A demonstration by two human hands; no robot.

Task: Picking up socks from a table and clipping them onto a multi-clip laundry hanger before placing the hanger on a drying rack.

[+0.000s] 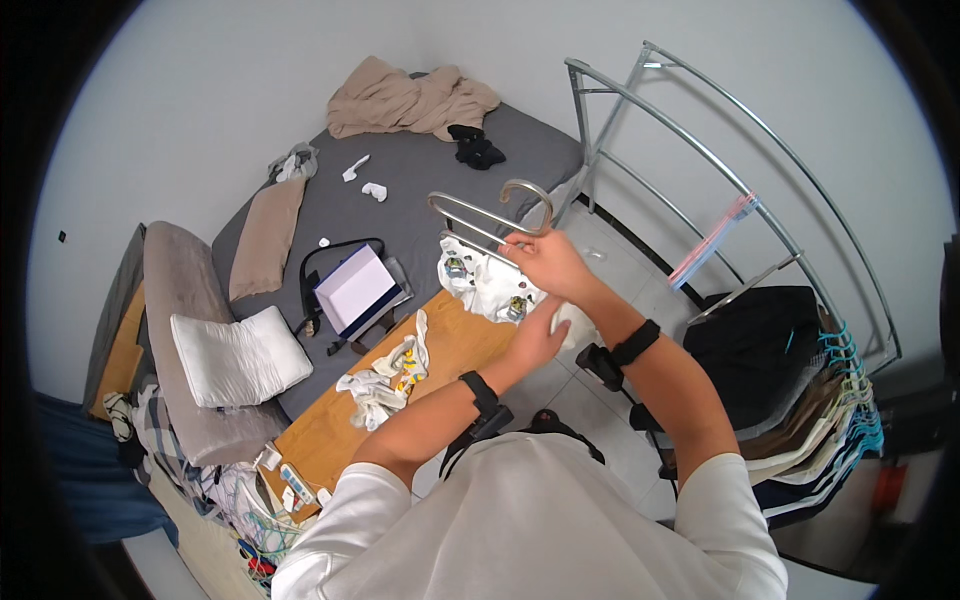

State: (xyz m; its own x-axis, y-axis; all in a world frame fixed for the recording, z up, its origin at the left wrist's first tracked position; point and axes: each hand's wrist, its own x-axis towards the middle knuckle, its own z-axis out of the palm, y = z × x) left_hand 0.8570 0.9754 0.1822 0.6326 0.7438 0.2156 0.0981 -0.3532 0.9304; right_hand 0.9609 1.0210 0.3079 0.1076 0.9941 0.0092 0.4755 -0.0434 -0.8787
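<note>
My right hand (551, 262) grips a metal trouser hanger (491, 214) with several long bars and a curved hook. The hanger's bars reach out to the left, above the bed and table. Under it lies a white garment (487, 289) with coloured prints, partly over the corner of the wooden table (457, 330). My left hand (536, 334) is just below my right wrist, beside that garment. Its thumb stands apart, but the fingertips are partly hidden, so any hold on the cloth is unclear. Another white printed garment (390, 379) lies crumpled on the table.
A grey-sheeted bed (412, 172) bears a beige blanket (409, 101), white socks (373, 192) and an open box (360, 292). At right stands a metal clothes rack (675, 124) with clip hangers (712, 240) and hung clothes (757, 360). A power strip (298, 484) sits at the table's near end.
</note>
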